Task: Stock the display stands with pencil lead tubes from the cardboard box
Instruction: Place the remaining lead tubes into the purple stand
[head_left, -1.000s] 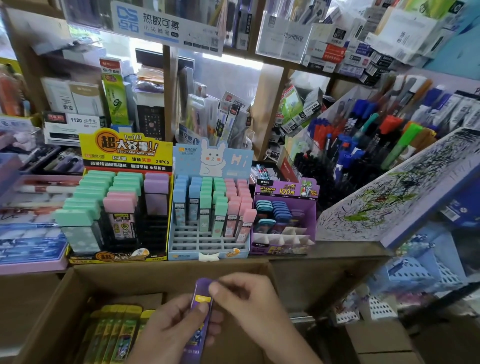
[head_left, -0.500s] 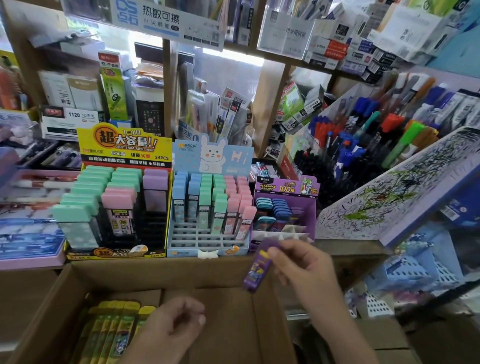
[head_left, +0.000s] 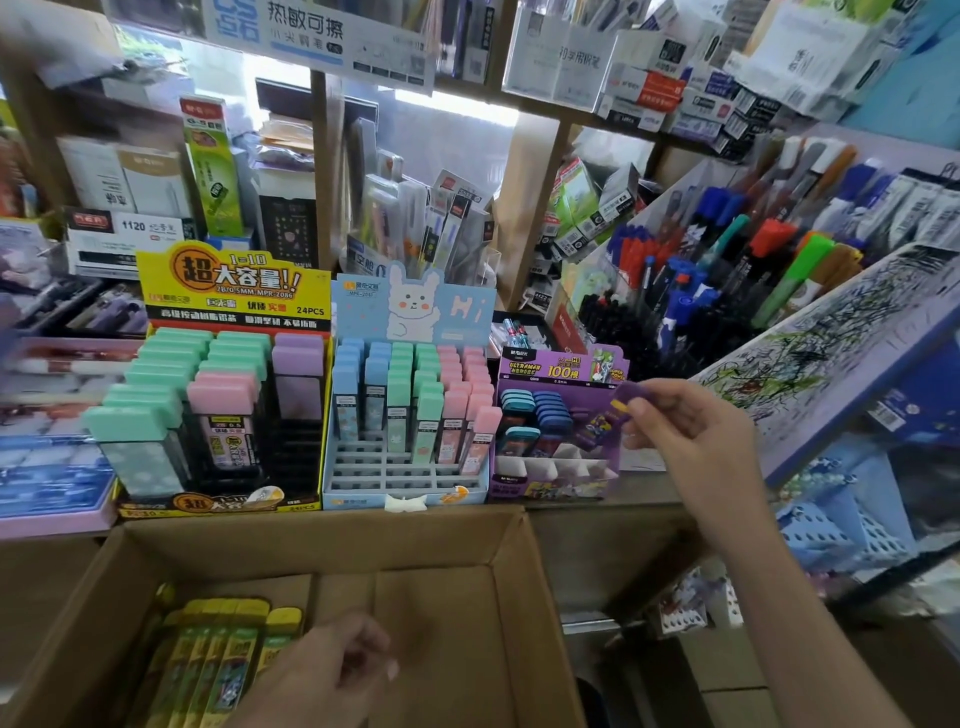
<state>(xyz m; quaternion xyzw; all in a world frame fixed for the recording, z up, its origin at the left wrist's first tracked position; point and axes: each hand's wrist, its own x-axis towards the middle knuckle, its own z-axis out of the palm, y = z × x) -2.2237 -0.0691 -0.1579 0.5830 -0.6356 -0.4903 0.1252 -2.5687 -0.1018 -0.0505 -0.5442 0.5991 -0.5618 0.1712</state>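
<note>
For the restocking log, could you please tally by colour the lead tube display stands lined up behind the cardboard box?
Yellow stand: 1
Light blue stand: 1
Purple stand: 1
Total: 3

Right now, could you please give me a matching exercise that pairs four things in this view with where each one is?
Things:
1. purple lead tube
2. yellow lead tubes
3. blue rabbit stand
4. left hand

Places:
a. lying in the cardboard box
b. standing between the yellow stand and the purple stand
c. pinched in the right hand
d. over the cardboard box, holding nothing

Pairs: 1-c, 2-a, 3-b, 4-d.
</note>
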